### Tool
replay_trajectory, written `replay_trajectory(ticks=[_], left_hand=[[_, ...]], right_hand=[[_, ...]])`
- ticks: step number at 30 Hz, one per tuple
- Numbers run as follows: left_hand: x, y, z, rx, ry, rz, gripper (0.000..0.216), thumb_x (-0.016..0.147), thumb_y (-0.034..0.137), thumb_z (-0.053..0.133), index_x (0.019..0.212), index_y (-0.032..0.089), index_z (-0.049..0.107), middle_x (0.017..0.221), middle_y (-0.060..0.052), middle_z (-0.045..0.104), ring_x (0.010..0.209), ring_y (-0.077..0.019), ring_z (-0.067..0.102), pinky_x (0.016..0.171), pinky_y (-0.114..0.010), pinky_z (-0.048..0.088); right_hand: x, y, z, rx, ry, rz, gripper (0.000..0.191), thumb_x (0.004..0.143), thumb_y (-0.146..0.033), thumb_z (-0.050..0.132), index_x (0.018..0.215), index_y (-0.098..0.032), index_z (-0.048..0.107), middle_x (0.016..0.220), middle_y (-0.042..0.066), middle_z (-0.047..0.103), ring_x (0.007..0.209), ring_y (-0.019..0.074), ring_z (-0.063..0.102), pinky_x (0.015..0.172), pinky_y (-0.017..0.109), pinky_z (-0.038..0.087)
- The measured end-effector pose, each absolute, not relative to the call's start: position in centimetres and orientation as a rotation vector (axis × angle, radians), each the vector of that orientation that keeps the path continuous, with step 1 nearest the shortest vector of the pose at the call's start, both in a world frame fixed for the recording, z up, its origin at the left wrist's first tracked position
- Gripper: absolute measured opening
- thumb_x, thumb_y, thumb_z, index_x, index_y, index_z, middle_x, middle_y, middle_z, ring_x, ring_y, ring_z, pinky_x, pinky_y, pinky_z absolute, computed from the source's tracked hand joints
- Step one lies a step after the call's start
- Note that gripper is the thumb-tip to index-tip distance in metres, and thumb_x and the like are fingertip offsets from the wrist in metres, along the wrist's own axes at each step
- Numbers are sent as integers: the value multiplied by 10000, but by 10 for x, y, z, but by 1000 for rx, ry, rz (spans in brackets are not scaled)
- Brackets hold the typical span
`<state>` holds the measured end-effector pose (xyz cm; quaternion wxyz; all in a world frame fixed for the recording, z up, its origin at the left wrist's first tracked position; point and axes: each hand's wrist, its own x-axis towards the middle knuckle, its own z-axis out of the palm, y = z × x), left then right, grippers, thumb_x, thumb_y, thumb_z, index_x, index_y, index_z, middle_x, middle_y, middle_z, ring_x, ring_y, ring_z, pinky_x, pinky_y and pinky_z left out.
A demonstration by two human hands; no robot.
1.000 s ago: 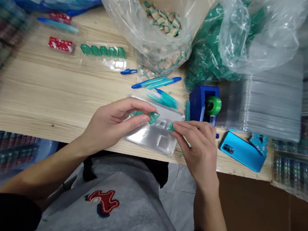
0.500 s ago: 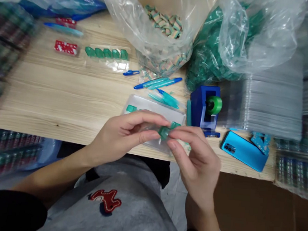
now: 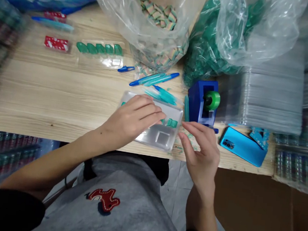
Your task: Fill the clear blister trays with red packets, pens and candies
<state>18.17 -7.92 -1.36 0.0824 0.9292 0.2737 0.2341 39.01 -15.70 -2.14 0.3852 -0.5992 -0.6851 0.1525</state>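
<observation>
A shallow clear plastic tray lies near the table's front edge. Translucent green plastic pieces sit in a row inside it. My left hand reaches over the tray, palm down and fingers extended; its fingertips are at a green piece, and its thumb is hidden. Beside the tray's right edge is my right hand, thumb and forefinger apart with nothing visible between them. Behind the tray lie blue-capped turquoise pens. A blue tape dispenser with green tape stands to the right.
Toward the back are a bag of striped pieces and a bag of green pieces. Stacked clear trays and a blue phone occupy the right. Another tray with green pieces and a red dotted piece lie left.
The green piece held between both hands has left their grip. My left hand has turned palm down over the tray, and my right hand has separated from it. The view has shifted slightly.
</observation>
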Motion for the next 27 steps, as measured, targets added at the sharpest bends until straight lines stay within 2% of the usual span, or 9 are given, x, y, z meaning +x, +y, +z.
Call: replay_trajectory(ticks=[5,12,16,18,22,25,27], left_hand=[[186,-79,-12,2901,716,652,206,999,175,451,1066,125,640,986,-73,718,919,-192,622,880,-350,536],[189,-78,-18,2744,886,526,211,996,249,471,1020,194,673,952,-59,712,952,-221,622,953,-430,479],[182,-88,-9,2648,963,605,205,974,271,526,1134,217,642,1077,-68,703,1083,-242,606,1004,-424,456],[171,-96,0,2543,912,565,208,990,276,495,1128,217,640,1091,-61,699,1033,-209,631,923,-351,497],[151,-104,11,2335,764,248,289,1026,278,398,981,201,673,930,-27,695,825,-143,654,708,-242,494],[146,-95,7,2257,756,98,289,1011,297,430,905,205,682,876,-12,674,794,-141,638,686,-232,465],[146,-85,3,2209,714,61,280,1001,274,433,883,211,679,853,-1,673,782,-135,630,690,-226,455]], right_hand=[[381,-150,-29,-1461,-1859,319,235,928,-200,618,1160,-217,654,1056,69,696,973,204,626,841,375,492],[375,-141,-23,-1506,-2041,199,182,952,-207,579,1110,-231,665,1026,46,707,936,206,594,830,367,407],[375,-136,-17,-1551,-2138,221,165,933,-207,602,1089,-198,653,1042,57,705,938,226,578,840,375,389],[376,-136,-17,-1557,-2135,273,171,935,-213,600,1097,-200,651,1045,58,703,945,228,584,842,378,397],[382,-141,-23,-1506,-2046,371,287,941,-253,601,1228,-241,615,1106,68,684,1010,229,611,872,390,442],[388,-149,-22,-1486,-1910,337,403,920,-263,638,1317,-286,570,1190,77,659,1091,235,615,910,406,483],[391,-153,-19,-1506,-1823,291,388,912,-224,645,1288,-307,597,1167,62,670,1072,225,629,899,401,508]])
